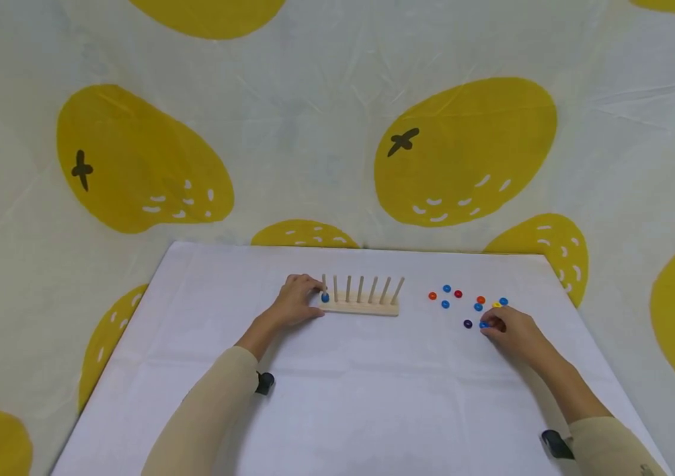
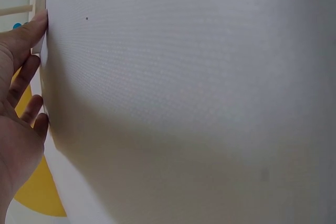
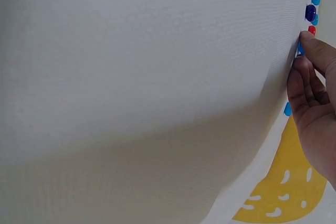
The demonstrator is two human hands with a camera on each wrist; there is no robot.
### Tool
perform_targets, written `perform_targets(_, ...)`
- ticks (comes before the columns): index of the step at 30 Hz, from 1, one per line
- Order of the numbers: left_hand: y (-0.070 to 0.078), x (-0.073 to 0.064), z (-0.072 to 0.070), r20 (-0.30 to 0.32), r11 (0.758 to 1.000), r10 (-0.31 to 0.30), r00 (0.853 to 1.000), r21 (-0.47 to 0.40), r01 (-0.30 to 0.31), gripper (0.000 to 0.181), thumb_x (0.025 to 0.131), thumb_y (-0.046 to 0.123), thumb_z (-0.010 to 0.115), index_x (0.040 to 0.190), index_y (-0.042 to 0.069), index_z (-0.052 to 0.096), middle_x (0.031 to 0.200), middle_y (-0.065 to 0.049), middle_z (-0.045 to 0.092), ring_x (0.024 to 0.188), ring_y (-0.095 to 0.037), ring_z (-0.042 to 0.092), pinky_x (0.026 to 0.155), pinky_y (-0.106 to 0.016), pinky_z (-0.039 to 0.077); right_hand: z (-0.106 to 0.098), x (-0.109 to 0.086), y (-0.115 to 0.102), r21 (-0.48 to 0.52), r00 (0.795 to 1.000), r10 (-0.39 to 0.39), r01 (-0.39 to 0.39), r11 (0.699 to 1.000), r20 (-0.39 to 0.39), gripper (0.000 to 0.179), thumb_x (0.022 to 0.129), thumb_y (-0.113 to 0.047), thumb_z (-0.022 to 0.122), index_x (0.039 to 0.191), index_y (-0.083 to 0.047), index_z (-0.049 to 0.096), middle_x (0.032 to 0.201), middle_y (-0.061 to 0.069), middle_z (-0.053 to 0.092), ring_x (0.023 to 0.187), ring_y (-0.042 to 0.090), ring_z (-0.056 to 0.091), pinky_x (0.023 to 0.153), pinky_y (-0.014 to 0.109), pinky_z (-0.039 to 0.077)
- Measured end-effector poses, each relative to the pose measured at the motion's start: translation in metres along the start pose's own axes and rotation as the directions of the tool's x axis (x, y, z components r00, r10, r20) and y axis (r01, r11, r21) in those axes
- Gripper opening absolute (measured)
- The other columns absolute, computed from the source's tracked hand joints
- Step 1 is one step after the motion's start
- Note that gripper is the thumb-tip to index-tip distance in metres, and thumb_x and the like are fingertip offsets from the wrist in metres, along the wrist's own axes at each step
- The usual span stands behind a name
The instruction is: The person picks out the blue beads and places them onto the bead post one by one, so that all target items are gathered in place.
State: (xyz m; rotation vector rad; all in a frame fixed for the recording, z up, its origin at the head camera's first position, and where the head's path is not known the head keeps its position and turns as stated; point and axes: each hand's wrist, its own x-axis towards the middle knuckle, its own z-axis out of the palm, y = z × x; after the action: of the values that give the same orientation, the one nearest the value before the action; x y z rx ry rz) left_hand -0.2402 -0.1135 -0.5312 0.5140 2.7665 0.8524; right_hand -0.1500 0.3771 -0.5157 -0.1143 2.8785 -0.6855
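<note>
A wooden peg rack (image 1: 367,308) stands on the table, with several upright pegs in a row. A dark blue bead (image 1: 325,298) sits low on its leftmost peg. My left hand (image 1: 297,301) holds the rack's left end, thumb at the near edge and fingers around toward the back. In the left wrist view the thumb (image 2: 38,23) lies against the base's edge. Over on the right, my right hand (image 1: 514,332) pinches a blue bead (image 1: 484,324) between thumb and fingertips, close over the tabletop. A dark purple bead (image 1: 468,324) lies just left of those fingertips.
Loose beads lie scattered between rack and right hand: an orange one (image 1: 432,296), a red one (image 1: 459,294), a yellow one (image 1: 496,305) and several blue ones. The white tabletop (image 1: 373,396) ends at a hanging cloth (image 1: 313,132) printed with yellow fruit.
</note>
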Motion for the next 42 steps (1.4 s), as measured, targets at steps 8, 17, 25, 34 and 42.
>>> perform_targets(8, 0.003, 0.000, -0.001, 0.004, 1.000, -0.008, 1.000, 0.004, 0.008, 0.056, 0.080, 0.025, 0.090, 0.130, 0.012, 0.069, 0.133, -0.006, 0.064, 0.140, -0.033, 0.041, 0.121, -0.052, 0.032, -0.001, -0.001, 0.000, 0.011, 1.000, 0.008, -0.008, 1.000, -0.001, 0.025, 0.093, -0.019, 0.078, 0.112, -0.005, 0.070, 0.094, 0.003, 0.066, 0.087, 0.020, 0.057, 0.077, 0.029, 0.055)
perform_targets(17, 0.001, 0.001, 0.002, -0.001, 1.000, 0.009, 1.000, -0.004, -0.009, 0.055, 0.080, 0.025, 0.091, 0.128, 0.012, 0.069, 0.131, -0.006, 0.065, 0.139, -0.035, 0.042, 0.120, -0.053, 0.032, -0.010, -0.003, -0.007, 0.012, 0.999, -0.005, 0.006, 1.000, -0.033, 0.027, 0.092, -0.022, 0.079, 0.114, -0.008, 0.069, 0.094, 0.004, 0.066, 0.089, 0.022, 0.057, 0.076, 0.028, 0.054)
perform_targets(25, 0.001, 0.001, 0.001, -0.002, 1.000, 0.007, 1.000, 0.006, -0.007, 0.055, 0.080, 0.025, 0.091, 0.129, 0.013, 0.069, 0.132, -0.005, 0.065, 0.139, -0.033, 0.042, 0.121, -0.051, 0.032, -0.025, 0.004, -0.017, 0.019, 0.985, -0.121, 0.124, 0.992, -0.120, 0.025, 0.091, -0.012, 0.078, 0.114, -0.004, 0.069, 0.095, 0.006, 0.070, 0.087, 0.021, 0.060, 0.072, 0.017, 0.052)
perform_targets(34, 0.001, -0.001, 0.000, -0.010, 1.000, 0.012, 1.000, 0.001, -0.012, 0.055, 0.080, 0.025, 0.090, 0.129, 0.012, 0.069, 0.131, -0.006, 0.065, 0.139, -0.034, 0.042, 0.120, -0.053, 0.033, -0.043, 0.014, -0.046, 0.009, 0.977, -0.167, 0.169, 0.985, -0.134, 0.027, 0.093, -0.013, 0.077, 0.117, -0.005, 0.068, 0.100, 0.007, 0.071, 0.089, 0.023, 0.062, 0.074, 0.012, 0.050)
perform_targets(42, 0.002, -0.003, 0.000, -0.019, 1.000, 0.022, 1.000, -0.006, -0.022, 0.054, 0.079, 0.024, 0.091, 0.127, 0.012, 0.070, 0.129, -0.006, 0.065, 0.138, -0.035, 0.043, 0.119, -0.053, 0.033, -0.053, 0.025, -0.082, 0.024, 0.969, -0.215, 0.219, 0.975, -0.119, 0.028, 0.095, -0.015, 0.075, 0.121, -0.006, 0.068, 0.104, 0.006, 0.072, 0.092, 0.022, 0.064, 0.074, 0.011, 0.051)
